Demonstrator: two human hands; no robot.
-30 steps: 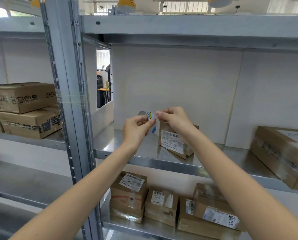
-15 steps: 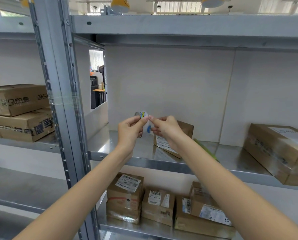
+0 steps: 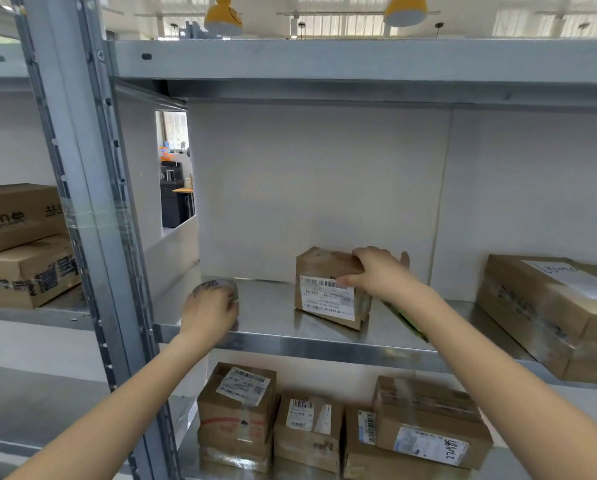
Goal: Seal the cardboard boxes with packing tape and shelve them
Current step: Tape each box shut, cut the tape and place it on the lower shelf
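Note:
A small cardboard box (image 3: 326, 292) with a white barcode label stands on the middle metal shelf (image 3: 272, 317). My right hand (image 3: 380, 271) grips its top right corner, thumb on the label side and fingers over the top. My left hand (image 3: 209, 315) rests low at the shelf's front left, fingers curled round a clear roll of packing tape (image 3: 214, 286) that sits on the shelf.
A grey upright post (image 3: 92, 209) stands just left of my left hand. A large box (image 3: 549, 313) fills the shelf's right end, with a green object (image 3: 406, 323) beside my right forearm. Several labelled boxes (image 3: 307, 424) sit on the shelf below; two stacked boxes (image 3: 23, 244) lie far left.
My hands were together in the air, pinching at the tape roll. They have parted: the left lowered the roll onto the shelf, the right moved onto the small box.

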